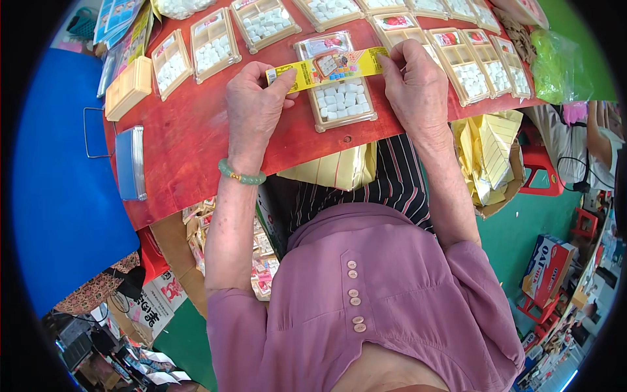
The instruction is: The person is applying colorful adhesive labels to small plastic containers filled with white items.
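Observation:
Stretched between my two hands is a yellow printed paper strip (333, 69) with a coloured picture in its middle. My left hand (258, 91) pinches its left end between thumb and fingers; my right hand (415, 85) does the same at the right end. The strip lies across or just above a small beige tray (374, 117) near the table's front edge, hiding part of it; whether they touch I cannot tell. White rounded blocks (341, 101) fill the tray's near part. A card with a red fruit picture (324, 44) shows in its far part.
On the red table (196, 144), several similar trays (215, 49) with white blocks stand in an arc. Stacked beige trays (128, 88) and a stack of clear-blue sheets or lids (131, 163) sit at left. Below are a carton of packed sets (196, 242) and a box with yellow paper (486, 157).

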The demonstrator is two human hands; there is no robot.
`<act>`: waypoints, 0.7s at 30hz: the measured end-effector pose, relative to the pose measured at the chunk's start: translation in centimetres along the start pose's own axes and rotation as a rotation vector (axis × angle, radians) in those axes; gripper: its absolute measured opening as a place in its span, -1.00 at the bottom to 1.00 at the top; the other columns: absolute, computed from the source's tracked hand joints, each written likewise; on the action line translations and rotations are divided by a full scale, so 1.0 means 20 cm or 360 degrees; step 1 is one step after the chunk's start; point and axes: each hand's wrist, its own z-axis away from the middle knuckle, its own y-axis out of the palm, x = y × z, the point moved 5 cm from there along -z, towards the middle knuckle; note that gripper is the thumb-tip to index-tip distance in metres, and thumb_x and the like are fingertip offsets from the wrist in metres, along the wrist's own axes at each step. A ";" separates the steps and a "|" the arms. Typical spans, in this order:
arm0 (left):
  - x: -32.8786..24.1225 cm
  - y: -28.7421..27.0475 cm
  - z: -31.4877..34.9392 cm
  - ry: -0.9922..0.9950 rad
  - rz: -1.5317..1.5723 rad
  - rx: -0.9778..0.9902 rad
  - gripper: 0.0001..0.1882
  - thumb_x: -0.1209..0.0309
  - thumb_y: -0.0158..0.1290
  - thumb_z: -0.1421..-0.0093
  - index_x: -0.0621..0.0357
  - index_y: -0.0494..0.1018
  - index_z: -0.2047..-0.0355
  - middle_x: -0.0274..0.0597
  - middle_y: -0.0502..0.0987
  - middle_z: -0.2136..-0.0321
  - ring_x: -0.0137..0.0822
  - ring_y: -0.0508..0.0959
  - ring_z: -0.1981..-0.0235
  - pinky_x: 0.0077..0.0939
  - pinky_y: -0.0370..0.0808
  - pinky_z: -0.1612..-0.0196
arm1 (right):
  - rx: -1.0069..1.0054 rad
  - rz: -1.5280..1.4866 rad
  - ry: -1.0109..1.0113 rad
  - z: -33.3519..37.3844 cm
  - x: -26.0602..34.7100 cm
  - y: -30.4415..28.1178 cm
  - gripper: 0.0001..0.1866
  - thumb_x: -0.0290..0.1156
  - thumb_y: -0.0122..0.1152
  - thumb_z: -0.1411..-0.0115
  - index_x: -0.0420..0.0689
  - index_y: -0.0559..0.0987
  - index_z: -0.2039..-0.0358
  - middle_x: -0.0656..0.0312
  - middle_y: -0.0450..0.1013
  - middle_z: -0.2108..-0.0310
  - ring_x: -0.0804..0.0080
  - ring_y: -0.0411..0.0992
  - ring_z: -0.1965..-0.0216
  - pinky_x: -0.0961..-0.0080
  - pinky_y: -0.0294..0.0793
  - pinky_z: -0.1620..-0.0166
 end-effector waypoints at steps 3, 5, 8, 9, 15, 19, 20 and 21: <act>0.00 0.01 -0.01 -0.0025 -0.0034 0.0024 -0.82 0.43 0.21 -0.19 0.30 0.48 0.37 -0.16 0.60 0.48 -0.48 0.61 0.53 -0.69 0.54 0.54 | -0.0003 0.0013 -0.0003 0.00 0.00 0.00 -0.84 -0.50 0.28 -0.12 -0.20 0.43 0.42 0.01 0.47 0.46 -0.02 0.50 0.41 0.17 0.48 0.37; 0.00 0.01 -0.02 -0.0045 -0.0022 0.0031 -0.82 0.42 0.20 -0.19 0.30 0.48 0.37 -0.16 0.60 0.48 -0.49 0.61 0.53 -0.70 0.52 0.55 | 0.0000 0.0030 0.0010 0.00 0.00 0.00 -0.84 -0.49 0.28 -0.13 -0.20 0.43 0.41 0.01 0.47 0.46 -0.03 0.50 0.41 0.16 0.48 0.37; -0.01 0.01 -0.03 -0.0084 0.0012 0.0048 -0.82 0.41 0.20 -0.19 0.28 0.48 0.36 -0.16 0.61 0.47 -0.50 0.61 0.54 -0.72 0.50 0.57 | -0.0002 0.0063 0.0004 0.00 0.00 0.00 -0.84 -0.48 0.27 -0.14 -0.20 0.43 0.40 0.00 0.47 0.45 -0.04 0.50 0.41 0.15 0.49 0.38; -0.01 0.01 -0.03 -0.0102 0.0022 0.0058 -0.82 0.40 0.20 -0.20 0.28 0.48 0.35 -0.16 0.61 0.46 -0.50 0.61 0.54 -0.72 0.50 0.57 | -0.0021 0.0085 -0.0005 -0.01 0.00 0.00 -0.84 -0.48 0.27 -0.14 -0.19 0.43 0.40 0.03 0.48 0.48 0.02 0.50 0.43 0.20 0.48 0.38; -0.01 0.00 -0.05 -0.0151 0.0060 0.0116 -0.81 0.39 0.20 -0.20 0.27 0.49 0.34 -0.15 0.62 0.45 -0.49 0.61 0.55 -0.74 0.49 0.58 | -0.0068 0.0197 -0.0032 -0.02 0.01 0.01 -0.83 -0.45 0.29 -0.15 -0.18 0.45 0.40 0.06 0.49 0.52 0.06 0.50 0.46 0.27 0.47 0.39; -0.01 0.01 -0.06 -0.0141 0.0039 0.0106 -0.81 0.39 0.20 -0.20 0.30 0.48 0.34 -0.14 0.62 0.45 -0.48 0.63 0.55 -0.73 0.50 0.57 | -0.0059 0.0272 -0.0028 -0.02 0.01 0.02 -0.82 -0.44 0.30 -0.14 -0.18 0.45 0.41 0.08 0.49 0.49 0.04 0.51 0.44 0.24 0.47 0.39; -0.01 0.01 -0.05 -0.0134 -0.0009 0.0098 -0.80 0.40 0.20 -0.20 0.30 0.48 0.34 -0.14 0.62 0.46 -0.47 0.63 0.55 -0.72 0.51 0.57 | -0.0053 0.0298 -0.0022 -0.01 0.01 0.02 -0.82 -0.44 0.31 -0.13 -0.18 0.45 0.41 0.08 0.49 0.48 0.04 0.51 0.43 0.23 0.47 0.39; -0.01 0.01 -0.05 -0.0119 -0.0056 0.0086 -0.80 0.40 0.19 -0.19 0.31 0.48 0.34 -0.13 0.62 0.46 -0.47 0.63 0.55 -0.71 0.52 0.56 | -0.0051 0.0322 -0.0027 -0.01 0.01 0.02 -0.82 -0.43 0.31 -0.13 -0.17 0.45 0.41 0.09 0.49 0.47 0.05 0.51 0.43 0.23 0.47 0.39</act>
